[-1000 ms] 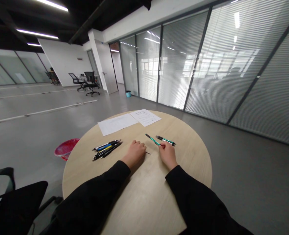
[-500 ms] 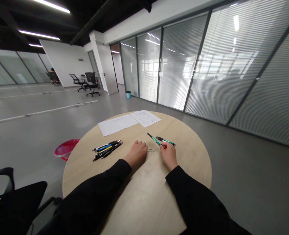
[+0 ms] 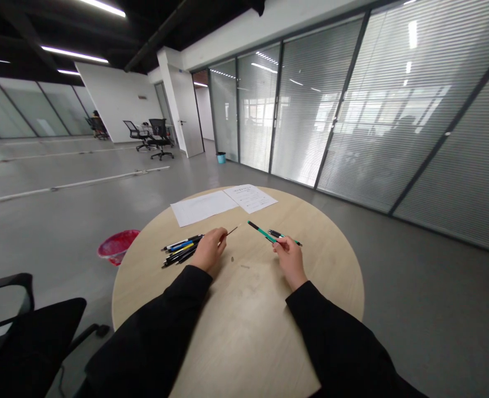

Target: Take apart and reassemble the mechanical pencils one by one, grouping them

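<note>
- Lit coolly by tube lights (image 3: 74,54) under a dark ceiling (image 3: 53,25).
- Bright with window-like reflections on the glass partition (image 3: 300,121).
- Softly shadowed on the worktop (image 3: 248,315) beside the left sleeve (image 3: 153,326).
- Stretched toward the edges.
- Too soft to read the printed sheet (image 3: 250,199).

Grey floor (image 3: 78,213); dark ceiling (image 3: 66,25), bright strip lights (image 3: 74,54). Glass partition (image 3: 253,116) with slatted blinds (image 3: 393,160) along right; door (image 3: 189,119) open at its far end. Black chairs (image 3: 158,128) before white wall (image 3: 109,102). Round wooden surface (image 3: 244,331) in foreground.

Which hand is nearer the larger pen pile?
Left. The left hand overlaps the right end of the larger pen pile in view; the right hand is to its right, holding a green pen.
</note>
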The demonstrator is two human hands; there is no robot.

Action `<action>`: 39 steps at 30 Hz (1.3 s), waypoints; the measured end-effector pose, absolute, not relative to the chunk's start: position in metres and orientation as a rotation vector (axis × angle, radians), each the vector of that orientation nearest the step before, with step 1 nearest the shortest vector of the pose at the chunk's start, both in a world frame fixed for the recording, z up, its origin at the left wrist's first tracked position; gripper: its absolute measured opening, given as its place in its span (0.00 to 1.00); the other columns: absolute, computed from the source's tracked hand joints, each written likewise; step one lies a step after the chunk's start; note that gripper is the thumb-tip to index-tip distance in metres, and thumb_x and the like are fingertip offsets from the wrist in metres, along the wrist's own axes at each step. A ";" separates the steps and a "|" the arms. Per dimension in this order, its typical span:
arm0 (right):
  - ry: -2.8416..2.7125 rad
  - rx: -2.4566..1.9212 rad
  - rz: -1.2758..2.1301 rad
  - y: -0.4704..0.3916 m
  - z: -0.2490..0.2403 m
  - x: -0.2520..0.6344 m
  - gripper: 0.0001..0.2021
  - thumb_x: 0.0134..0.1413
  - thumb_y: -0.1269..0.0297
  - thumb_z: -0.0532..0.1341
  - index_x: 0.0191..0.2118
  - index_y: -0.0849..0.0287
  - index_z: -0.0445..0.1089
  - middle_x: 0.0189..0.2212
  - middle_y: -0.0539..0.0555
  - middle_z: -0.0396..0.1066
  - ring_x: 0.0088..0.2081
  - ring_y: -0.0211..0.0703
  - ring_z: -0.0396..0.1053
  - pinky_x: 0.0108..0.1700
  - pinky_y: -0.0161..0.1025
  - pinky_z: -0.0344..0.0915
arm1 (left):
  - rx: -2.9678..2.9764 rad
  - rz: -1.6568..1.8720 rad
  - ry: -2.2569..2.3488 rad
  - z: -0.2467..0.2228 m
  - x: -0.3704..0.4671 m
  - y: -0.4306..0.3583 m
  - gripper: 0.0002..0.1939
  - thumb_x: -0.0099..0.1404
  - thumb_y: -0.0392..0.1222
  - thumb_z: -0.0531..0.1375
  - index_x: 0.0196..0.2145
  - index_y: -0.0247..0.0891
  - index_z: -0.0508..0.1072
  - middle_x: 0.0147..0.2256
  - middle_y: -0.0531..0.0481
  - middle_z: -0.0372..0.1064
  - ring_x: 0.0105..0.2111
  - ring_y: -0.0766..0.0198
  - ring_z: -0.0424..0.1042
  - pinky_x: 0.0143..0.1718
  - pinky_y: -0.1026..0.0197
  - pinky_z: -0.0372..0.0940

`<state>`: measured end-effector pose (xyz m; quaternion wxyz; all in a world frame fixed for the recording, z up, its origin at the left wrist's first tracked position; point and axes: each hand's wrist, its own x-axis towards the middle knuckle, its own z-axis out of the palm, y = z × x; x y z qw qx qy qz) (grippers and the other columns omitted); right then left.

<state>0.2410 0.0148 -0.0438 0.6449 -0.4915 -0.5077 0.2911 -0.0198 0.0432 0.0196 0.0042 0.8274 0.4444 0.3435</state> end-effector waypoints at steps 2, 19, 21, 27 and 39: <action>-1.177 -1.128 0.662 0.015 -0.045 0.241 0.08 0.52 0.59 0.62 0.34 0.57 0.71 0.30 0.54 0.74 0.31 0.45 0.71 0.36 0.41 0.67 | 2.554 1.120 1.389 0.016 -0.022 0.045 0.08 0.68 0.37 0.51 0.36 0.39 0.69 0.32 0.47 0.69 0.32 0.58 0.68 0.37 0.57 0.63; -1.241 -1.171 0.617 0.018 -0.049 0.241 0.07 0.52 0.60 0.61 0.32 0.57 0.71 0.28 0.52 0.73 0.31 0.44 0.69 0.35 0.39 0.65 | 2.552 1.114 1.392 0.009 -0.024 0.049 0.09 0.71 0.40 0.50 0.37 0.39 0.69 0.35 0.45 0.70 0.36 0.56 0.70 0.41 0.55 0.65; -1.237 -1.173 0.610 0.018 -0.048 0.241 0.07 0.52 0.60 0.61 0.32 0.57 0.71 0.29 0.52 0.73 0.31 0.44 0.69 0.35 0.39 0.65 | 2.556 1.100 1.388 0.008 -0.025 0.049 0.09 0.71 0.40 0.50 0.37 0.39 0.69 0.35 0.45 0.70 0.36 0.56 0.70 0.41 0.54 0.65; -1.247 -1.182 0.582 0.014 -0.042 0.241 0.07 0.53 0.61 0.60 0.33 0.57 0.71 0.30 0.52 0.73 0.31 0.44 0.68 0.35 0.39 0.64 | 2.557 1.089 1.377 0.010 -0.026 0.048 0.10 0.70 0.39 0.50 0.38 0.39 0.71 0.35 0.45 0.70 0.36 0.56 0.69 0.40 0.55 0.64; -1.251 -1.182 0.628 0.017 -0.046 0.240 0.08 0.51 0.60 0.61 0.35 0.57 0.74 0.31 0.54 0.75 0.32 0.44 0.70 0.36 0.39 0.66 | 2.381 1.016 1.276 0.014 -0.018 0.041 0.07 0.66 0.38 0.54 0.36 0.39 0.73 0.35 0.47 0.73 0.36 0.58 0.71 0.42 0.54 0.66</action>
